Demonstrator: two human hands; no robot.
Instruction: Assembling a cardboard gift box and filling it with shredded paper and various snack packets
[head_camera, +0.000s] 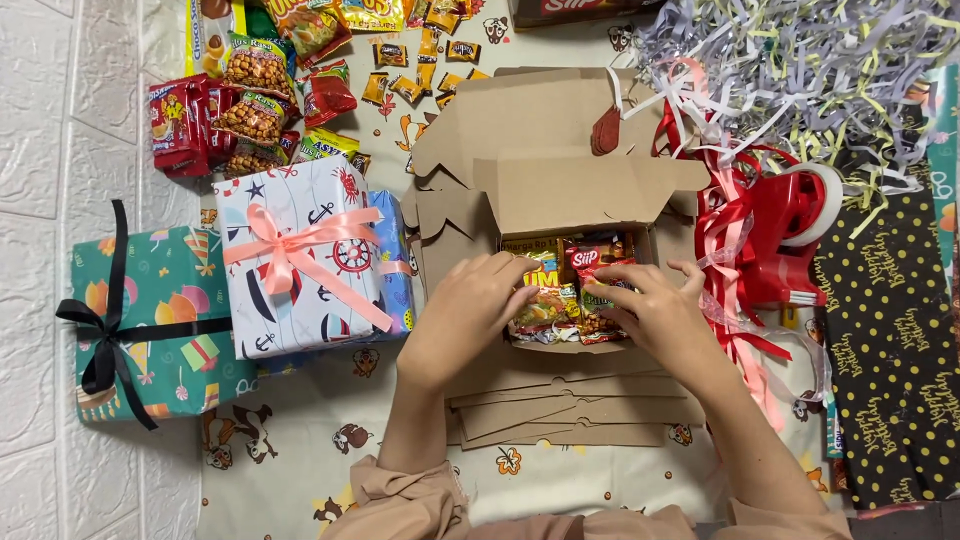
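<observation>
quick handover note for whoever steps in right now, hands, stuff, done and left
Left hand: fingers bent over the snack packets inside the open cardboard box, pressing them; no clear grip.
Right hand: resting on the packets from the other side; grip unclear too.
Things: box sits mid-mat on a stack of flat cardboard; loose snacks upper left; red ribbon and tape dispenser to the right.
Done: two wrapped gifts with bows at left; several packets in the box.
Left: box flaps open, unwrapped.

Plain brown cardboard box (560, 190). Red and yellow snack packets (570, 285) inside. White nautical-print gift (300, 255) under pink ribbon (290, 245). Teal candy-print gift (160, 320), black bow (105, 335). Black dotted gold wrapping paper (890, 350).
</observation>
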